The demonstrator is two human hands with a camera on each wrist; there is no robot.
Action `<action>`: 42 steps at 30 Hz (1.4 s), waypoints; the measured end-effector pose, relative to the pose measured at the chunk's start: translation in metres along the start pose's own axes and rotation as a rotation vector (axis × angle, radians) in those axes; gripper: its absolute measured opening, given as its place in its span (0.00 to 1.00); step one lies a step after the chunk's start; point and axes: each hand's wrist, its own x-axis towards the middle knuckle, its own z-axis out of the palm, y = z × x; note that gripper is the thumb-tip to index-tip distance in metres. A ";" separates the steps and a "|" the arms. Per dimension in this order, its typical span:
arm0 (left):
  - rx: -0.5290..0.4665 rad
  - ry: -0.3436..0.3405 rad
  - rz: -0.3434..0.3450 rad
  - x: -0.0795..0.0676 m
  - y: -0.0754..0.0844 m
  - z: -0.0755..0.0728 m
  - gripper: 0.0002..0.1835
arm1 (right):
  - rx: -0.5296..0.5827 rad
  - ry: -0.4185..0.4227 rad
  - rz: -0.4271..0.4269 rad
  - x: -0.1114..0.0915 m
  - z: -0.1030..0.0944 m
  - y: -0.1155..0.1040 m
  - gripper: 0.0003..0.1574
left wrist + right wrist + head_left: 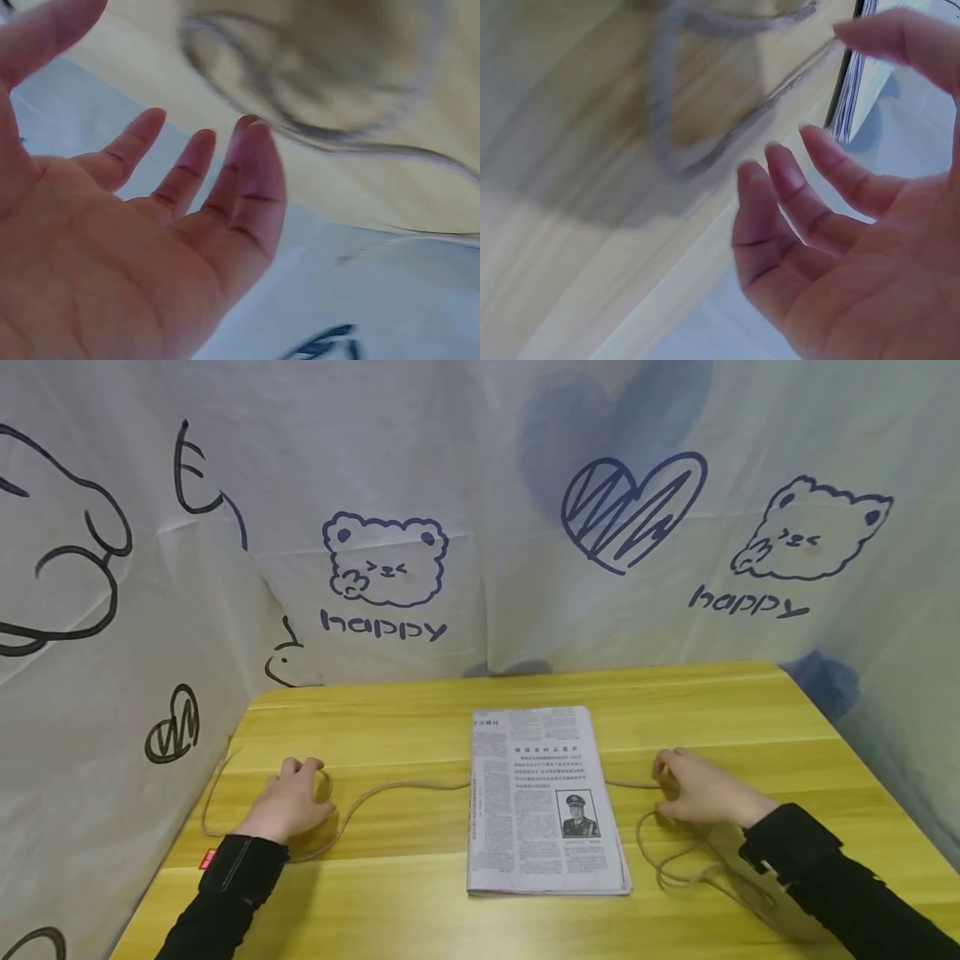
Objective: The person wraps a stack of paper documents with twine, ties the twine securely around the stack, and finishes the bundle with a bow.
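Note:
A folded stack of newspaper [525,827] lies on the wooden table. A thin beige rope [408,785] runs in to its left side and comes out at its right; the part between is hidden beneath the paper. My left hand [288,802] is over the rope's left loops, fingers relaxed and apart. In the left wrist view its palm [112,277] holds nothing, with the blurred rope [352,146] beyond the fingertips. To the right of the paper, my right hand [705,787] is over more rope loops. The right wrist view shows its loosely bent fingers [754,217] holding nothing.
The yellow table [390,910] has a white cloth [480,443] with printed bears and hearts hanging behind it and at the sides. A small red tag [207,859] is at the table's left edge. Rope loops [675,881] trail towards the near right.

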 end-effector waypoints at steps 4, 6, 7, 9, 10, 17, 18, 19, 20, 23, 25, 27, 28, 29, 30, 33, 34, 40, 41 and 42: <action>-0.011 -0.048 -0.031 -0.007 -0.022 0.002 0.34 | 0.036 -0.071 0.018 -0.019 -0.005 0.008 0.29; -0.015 -0.050 -0.039 -0.007 -0.028 0.004 0.31 | 0.037 -0.102 0.038 -0.025 -0.006 0.013 0.31; -0.018 -0.047 -0.043 -0.007 -0.030 0.005 0.30 | 0.040 -0.110 0.050 -0.028 -0.006 0.015 0.32; -0.029 -0.042 -0.052 -0.005 -0.034 0.006 0.25 | 0.037 -0.111 0.081 -0.031 -0.006 0.019 0.33; -0.033 -0.036 -0.055 -0.005 -0.035 0.006 0.23 | 0.033 -0.103 0.097 -0.033 -0.005 0.021 0.32; -0.062 -0.027 -0.009 -0.005 -0.033 0.004 0.06 | 0.031 -0.002 0.193 -0.032 -0.002 0.036 0.19; -0.097 -0.050 0.001 -0.004 -0.031 0.002 0.06 | 0.032 0.009 0.198 -0.031 -0.002 0.037 0.17; -0.141 -0.074 0.014 -0.003 -0.028 -0.001 0.07 | 0.034 0.020 0.200 -0.031 -0.001 0.039 0.14; -0.182 -0.094 0.031 -0.001 -0.024 -0.004 0.08 | 0.035 0.032 0.199 -0.030 -0.001 0.040 0.13; -0.282 -0.118 0.070 0.008 -0.009 -0.016 0.11 | 0.045 0.056 0.190 -0.031 0.001 0.041 0.09; -0.294 -0.070 0.098 0.016 0.006 -0.024 0.11 | 0.063 0.063 0.187 -0.031 0.002 0.040 0.08; -0.283 0.012 0.121 0.025 0.026 -0.031 0.12 | 0.090 0.061 0.186 -0.032 0.002 0.038 0.08; -0.284 0.055 0.139 0.031 0.037 -0.035 0.12 | 0.104 0.062 0.186 -0.033 0.002 0.037 0.08; -0.293 0.093 0.150 0.037 0.049 -0.037 0.13 | 0.119 0.059 0.186 -0.033 0.003 0.037 0.08; -0.310 0.127 0.161 0.044 0.063 -0.040 0.13 | 0.136 0.059 0.182 -0.033 0.003 0.036 0.08; -0.396 0.206 0.244 0.064 0.109 -0.048 0.13 | 0.205 0.052 0.174 -0.034 0.003 0.036 0.11; -0.424 0.226 0.280 0.070 0.126 -0.050 0.13 | 0.236 0.048 0.173 -0.034 0.003 0.035 0.12; -0.536 0.116 0.659 0.082 0.230 -0.047 0.17 | 0.521 0.011 0.204 -0.035 -0.006 0.027 0.25; -0.528 0.052 0.719 0.081 0.241 -0.044 0.18 | 0.555 0.013 0.209 -0.034 -0.007 0.026 0.26; -0.509 -0.007 0.763 0.080 0.250 -0.041 0.20 | 0.578 0.017 0.207 -0.034 -0.008 0.024 0.27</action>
